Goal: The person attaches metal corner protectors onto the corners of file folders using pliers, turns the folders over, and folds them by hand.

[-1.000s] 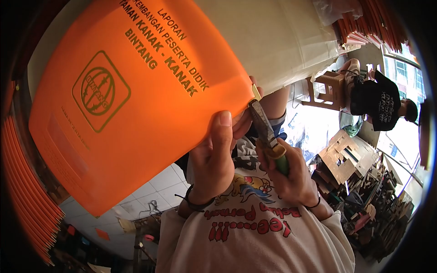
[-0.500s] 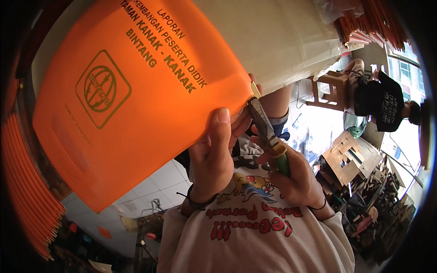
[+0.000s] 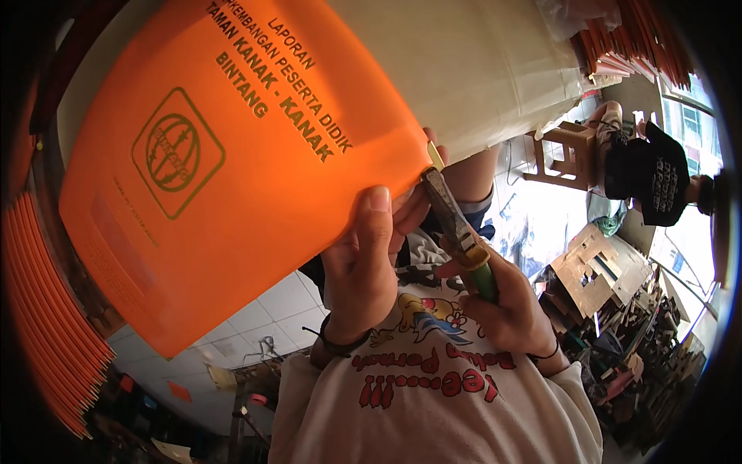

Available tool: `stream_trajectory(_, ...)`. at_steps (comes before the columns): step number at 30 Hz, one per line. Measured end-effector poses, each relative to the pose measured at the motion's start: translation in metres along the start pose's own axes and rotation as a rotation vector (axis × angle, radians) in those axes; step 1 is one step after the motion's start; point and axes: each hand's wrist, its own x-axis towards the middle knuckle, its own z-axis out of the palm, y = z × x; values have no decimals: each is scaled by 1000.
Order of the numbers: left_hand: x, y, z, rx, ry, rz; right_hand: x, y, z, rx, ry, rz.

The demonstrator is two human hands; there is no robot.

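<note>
An orange report folder [image 3: 255, 193] with dark printed lettering and a star emblem fills the upper left of the view. My left hand [image 3: 363, 271] pinches its near right edge, thumb on top and fingers underneath. In my right hand [image 3: 506, 301] is a pair of pliers [image 3: 456, 220] with green handles. The plier jaws are at the folder's corner, touching or very close to a small gold-coloured metal corner piece [image 3: 436, 155]. Some right-hand fingers are hidden behind the handles.
Stacked orange folders [image 3: 54, 325] stand at the left, and more red-orange ones [image 3: 634, 39] at the upper right. A pale covered work surface [image 3: 464, 69] lies beyond. At the right are a person in black [image 3: 657, 174], a brown stool [image 3: 568, 155] and a scrap heap [image 3: 626, 348].
The folder has shifted very slightly right. My right hand and the plier handles have moved a little downward and right, with the jaws still at the corner.
</note>
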Motion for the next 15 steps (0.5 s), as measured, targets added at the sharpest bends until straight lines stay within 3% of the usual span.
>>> stream_trajectory(15, -1, 2, 1, 28, 28, -19, -4, -1, -5, -12, -39, 49)
